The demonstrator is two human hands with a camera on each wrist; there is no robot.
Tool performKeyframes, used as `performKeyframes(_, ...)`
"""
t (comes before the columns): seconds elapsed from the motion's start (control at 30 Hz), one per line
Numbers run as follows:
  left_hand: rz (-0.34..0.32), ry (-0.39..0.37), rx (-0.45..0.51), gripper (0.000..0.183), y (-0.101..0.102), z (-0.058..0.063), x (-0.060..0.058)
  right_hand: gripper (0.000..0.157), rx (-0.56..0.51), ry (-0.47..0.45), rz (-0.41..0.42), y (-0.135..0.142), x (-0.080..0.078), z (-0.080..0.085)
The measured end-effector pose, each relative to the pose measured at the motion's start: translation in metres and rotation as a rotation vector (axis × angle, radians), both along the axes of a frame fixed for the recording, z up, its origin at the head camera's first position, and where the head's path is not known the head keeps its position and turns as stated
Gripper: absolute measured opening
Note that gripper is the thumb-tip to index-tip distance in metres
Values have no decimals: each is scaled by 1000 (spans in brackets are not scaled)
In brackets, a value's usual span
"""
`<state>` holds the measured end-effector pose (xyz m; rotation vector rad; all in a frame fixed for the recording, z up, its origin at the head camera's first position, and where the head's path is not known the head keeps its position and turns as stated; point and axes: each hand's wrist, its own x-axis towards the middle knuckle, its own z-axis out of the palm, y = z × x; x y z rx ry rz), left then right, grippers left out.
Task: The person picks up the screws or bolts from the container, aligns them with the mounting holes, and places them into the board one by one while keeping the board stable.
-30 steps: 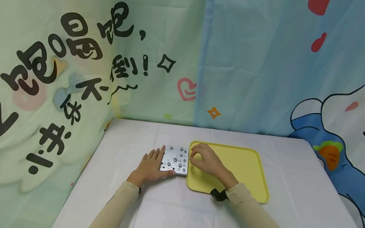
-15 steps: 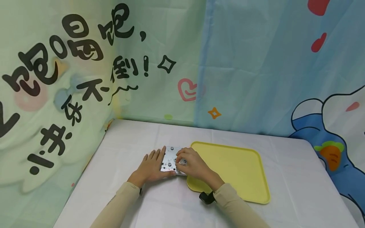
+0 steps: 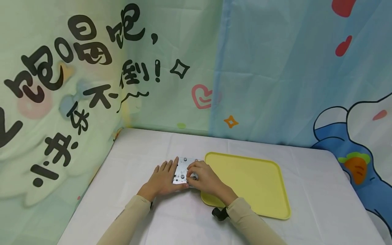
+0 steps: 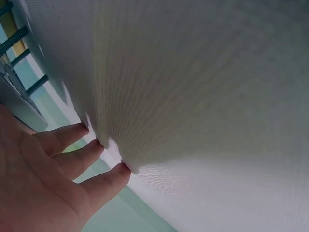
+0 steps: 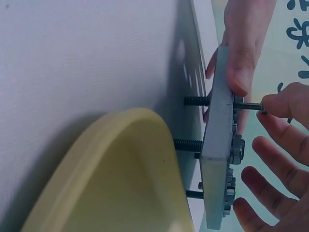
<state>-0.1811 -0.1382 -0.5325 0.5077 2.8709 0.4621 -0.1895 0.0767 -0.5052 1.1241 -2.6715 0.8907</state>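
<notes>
A silvery metal plate studded with bolts and nuts stands raised on the white table. My left hand lies spread at its left side, thumb on the plate's near edge; in the left wrist view, the fingertips press the cloth. My right hand is over the plate's right half. Its thumb and index finger pinch the upper end of a thin screw, which stands upright from the plate's top face. The other right fingers are held loosely curved above the bolts. Threaded shanks stick out below the plate.
A yellow tray lies right beside the plate, its raised rim close to the plate's shanks. White cloth covers the table, and printed curtains hang behind it and at the left.
My right hand has gone left from above the yellow tray to the plate, then slightly farther left and nearer. My left hand has stayed at the plate's left side.
</notes>
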Motion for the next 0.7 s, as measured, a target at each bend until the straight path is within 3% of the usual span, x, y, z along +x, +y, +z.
performKeyframes(0.4, -1, -12, -8, 117, 0, 2, -3, 3, 30, 12, -26, 7, 3, 10)
performKeyframes(0.7, -5, 24, -29, 115, -5, 9, 0, 9, -12, 103, -84, 29, 12, 17)
